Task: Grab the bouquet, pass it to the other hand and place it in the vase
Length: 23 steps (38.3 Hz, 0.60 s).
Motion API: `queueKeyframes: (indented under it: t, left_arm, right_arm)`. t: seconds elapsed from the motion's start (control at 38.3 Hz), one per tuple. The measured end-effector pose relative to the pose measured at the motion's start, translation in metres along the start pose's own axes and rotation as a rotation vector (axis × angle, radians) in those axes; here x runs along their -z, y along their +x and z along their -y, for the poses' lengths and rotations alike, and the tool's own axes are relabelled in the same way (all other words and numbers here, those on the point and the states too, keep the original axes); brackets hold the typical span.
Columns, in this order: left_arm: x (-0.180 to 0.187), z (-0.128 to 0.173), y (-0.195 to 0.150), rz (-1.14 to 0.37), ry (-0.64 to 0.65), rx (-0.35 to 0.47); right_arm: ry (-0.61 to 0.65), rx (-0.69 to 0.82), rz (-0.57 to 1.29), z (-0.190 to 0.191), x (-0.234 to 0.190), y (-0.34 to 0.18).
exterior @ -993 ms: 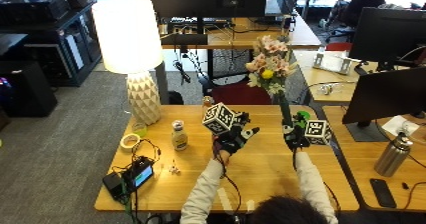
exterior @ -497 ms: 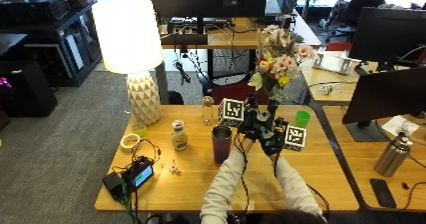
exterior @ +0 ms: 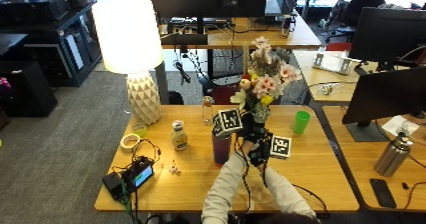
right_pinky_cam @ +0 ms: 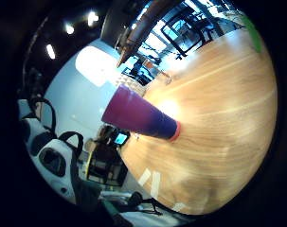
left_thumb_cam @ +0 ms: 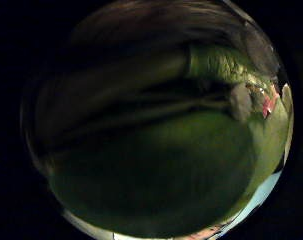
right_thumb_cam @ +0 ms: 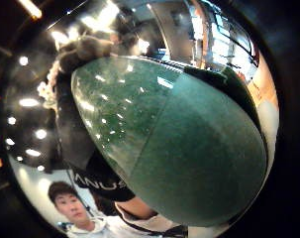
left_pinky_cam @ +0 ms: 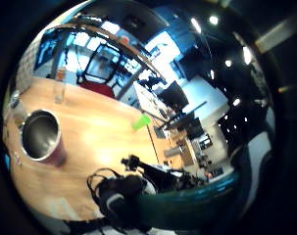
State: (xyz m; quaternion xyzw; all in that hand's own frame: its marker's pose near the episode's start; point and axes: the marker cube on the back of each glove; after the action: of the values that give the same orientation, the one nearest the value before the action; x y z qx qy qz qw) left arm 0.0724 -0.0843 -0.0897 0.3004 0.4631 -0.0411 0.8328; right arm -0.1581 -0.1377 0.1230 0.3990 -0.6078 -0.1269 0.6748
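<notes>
In the outside view the bouquet (exterior: 264, 82) of pink, white and yellow flowers stands upright above the table's middle. Its dark green wrapped stem (exterior: 253, 132) runs down between both hands. My left hand (exterior: 243, 129) grips the stem higher up. My right hand (exterior: 261, 153) grips it just below. The purple vase (exterior: 221, 149) stands open-topped on the table (exterior: 313, 179), right beside the hands on their left. The left palm view looks down into the vase (left_pinky_cam: 40, 134). The green wrap (right_thumb_cam: 179, 139) fills the right thumb side view, with a gloved hand (right_thumb_cam: 90, 163) on it.
A green cup (exterior: 301, 122) stands right of the hands. A dressing bottle (exterior: 179, 135), a glass bottle (exterior: 208, 110), a tape roll (exterior: 130, 142) and a lamp (exterior: 130, 49) are to the left. A black device (exterior: 133, 176) with cables lies front left.
The right hand has carried the bouquet left to beside the vase. The left hand has risen from the table and closed on the stem above the right hand.
</notes>
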Motion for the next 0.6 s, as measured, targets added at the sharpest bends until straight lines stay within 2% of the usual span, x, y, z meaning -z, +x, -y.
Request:
queueKeyframes:
  t: [0.05, 0.18, 0.29, 0.47, 0.6]
  left_arm:
    - [0.007, 0.000, 0.004, 0.032, 0.031, -0.009]
    - [0.019, 0.004, 0.008, 0.091, 0.051, -0.055]
    - [0.033, 0.020, 0.016, 0.104, 0.060, -0.089]
    - [0.063, 0.057, 0.030, 0.173, 0.111, -0.122]
    - [0.074, 0.079, 0.027, 0.207, 0.120, -0.116]
  right_arm:
    - [-0.015, -0.033, 0.005, -0.004, -0.005, -0.004]
    - [-0.130, 0.050, -0.032, -0.007, -0.014, -0.005]
    - [-0.232, 0.094, -0.059, -0.009, -0.009, -0.015]
    - [-0.213, 0.002, -0.018, -0.003, 0.013, -0.019]
    - [-0.194, 0.078, -0.118, 0.008, 0.030, -0.006]
